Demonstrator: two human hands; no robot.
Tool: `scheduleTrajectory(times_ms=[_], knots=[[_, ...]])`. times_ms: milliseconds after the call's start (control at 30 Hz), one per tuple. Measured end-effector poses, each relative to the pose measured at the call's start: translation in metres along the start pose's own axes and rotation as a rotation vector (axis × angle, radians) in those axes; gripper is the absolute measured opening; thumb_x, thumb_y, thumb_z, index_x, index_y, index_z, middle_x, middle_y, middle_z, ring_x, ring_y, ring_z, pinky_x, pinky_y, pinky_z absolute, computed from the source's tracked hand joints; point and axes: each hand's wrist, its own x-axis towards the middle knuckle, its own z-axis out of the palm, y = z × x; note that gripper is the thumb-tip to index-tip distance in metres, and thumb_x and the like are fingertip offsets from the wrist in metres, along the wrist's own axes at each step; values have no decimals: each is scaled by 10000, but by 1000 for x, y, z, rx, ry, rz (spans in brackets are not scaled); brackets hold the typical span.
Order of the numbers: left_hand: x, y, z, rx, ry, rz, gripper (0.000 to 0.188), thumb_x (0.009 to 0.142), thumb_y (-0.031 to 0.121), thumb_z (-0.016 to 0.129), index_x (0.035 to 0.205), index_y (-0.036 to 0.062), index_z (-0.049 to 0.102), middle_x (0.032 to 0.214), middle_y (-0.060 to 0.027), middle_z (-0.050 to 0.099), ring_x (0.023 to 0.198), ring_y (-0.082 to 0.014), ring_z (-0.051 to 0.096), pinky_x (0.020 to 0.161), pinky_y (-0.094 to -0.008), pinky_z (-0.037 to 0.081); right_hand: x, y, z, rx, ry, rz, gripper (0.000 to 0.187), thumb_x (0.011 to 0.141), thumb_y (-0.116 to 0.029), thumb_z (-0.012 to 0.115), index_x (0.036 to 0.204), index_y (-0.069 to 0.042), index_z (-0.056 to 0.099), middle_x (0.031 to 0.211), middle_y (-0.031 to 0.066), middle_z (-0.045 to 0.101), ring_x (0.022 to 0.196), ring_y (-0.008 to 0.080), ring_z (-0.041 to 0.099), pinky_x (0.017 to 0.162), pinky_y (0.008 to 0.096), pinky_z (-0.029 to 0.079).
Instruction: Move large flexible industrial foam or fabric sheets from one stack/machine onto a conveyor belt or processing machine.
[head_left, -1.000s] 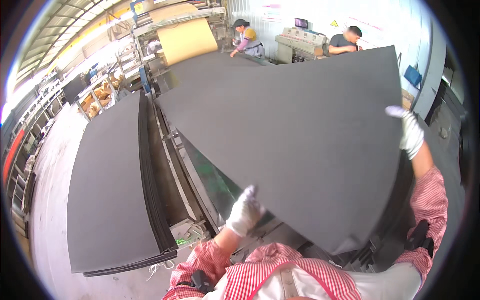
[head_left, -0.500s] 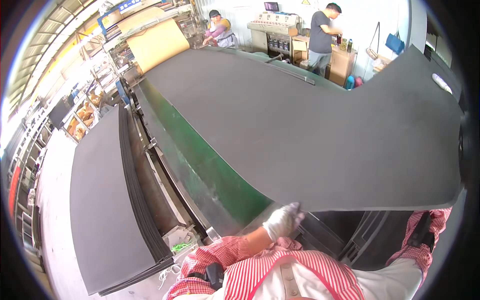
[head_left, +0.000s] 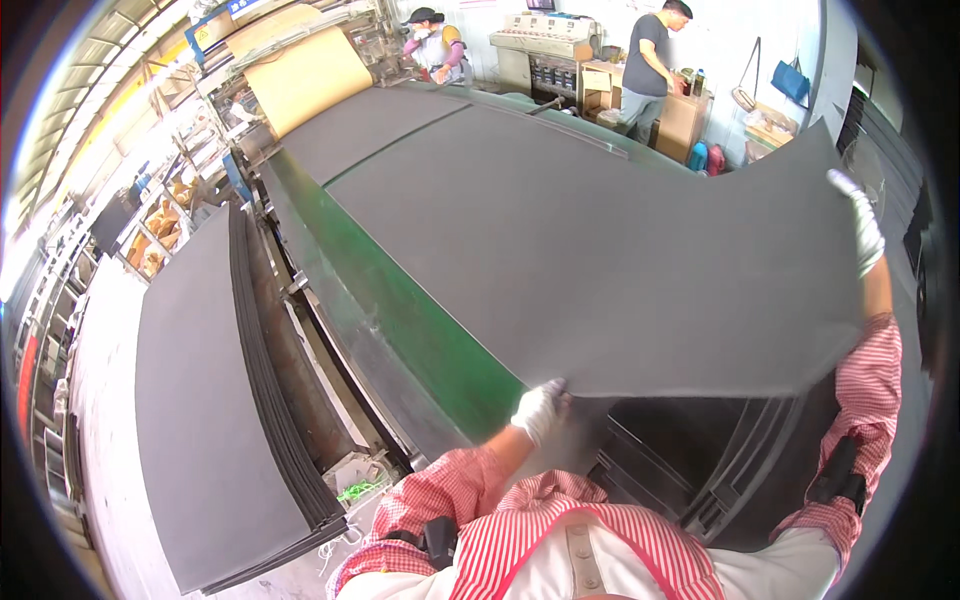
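A large dark grey flexible sheet [head_left: 610, 260] lies over the green conveyor belt [head_left: 400, 320], its right side lifted and curled up. My left hand [head_left: 540, 411], in a white glove, pinches the sheet's near left corner. At the raised right edge my gloved right hand [head_left: 858, 222] holds the sheet, fingers along its border; part of the grip is hidden behind the sheet. A narrow gap separates this sheet from another grey sheet [head_left: 365, 130] farther up the belt, beside a yellow sheet-covered roller [head_left: 308, 82].
Left of the belt stands a stack of grey sheets [head_left: 205, 400]. Dark metal framing [head_left: 650, 455] shows below the sheet's near edge. Two people work at the back, one near the roller [head_left: 440, 50], one beside a wooden cabinet [head_left: 683, 122]. A control console [head_left: 540, 38] stands behind.
My right hand and forearm have come into fuller view at the sheet's right edge. My left hand has shifted slightly left and farther away. A gap across the sheets now shows near the roller.
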Motion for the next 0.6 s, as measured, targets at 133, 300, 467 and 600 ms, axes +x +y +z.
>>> scheduleTrajectory(times_ms=[133,300,467,600], knots=[[33,26,-58,32,-31,81,119,862,170,555,840,55,537,833,-77,584,742,-180,584,627,-303,492,37,47,5,-133,-102,330,692,749,-527,602,1217,-37,457,1097,108,575,952,259,566,868,431,418],[-16,72,-189,1113,671,871,660,703,360,672,1220,21,439,1163,-205,527,1063,-367,499,921,-379,389,57,62,-16,-917,-156,205,740,785,-517,580,1259,24,409,1215,195,517,1102,318,512,939,398,382],[-191,119,-349,1599,1759,387,842,663,496,684,1330,114,338,1379,-151,317,1275,-314,294,1037,-463,220,-37,7,123,-926,-403,-195,571,838,-323,589,1273,11,427,1118,177,581,1053,216,550,885,278,415],[-270,91,-437,1518,1660,156,875,704,489,655,1396,153,237,1455,-126,198,1318,-346,211,1058,-499,182,-88,14,252,-767,-1038,-114,504,847,-210,571,1294,-36,418,1152,153,564,999,155,574,831,228,445]])
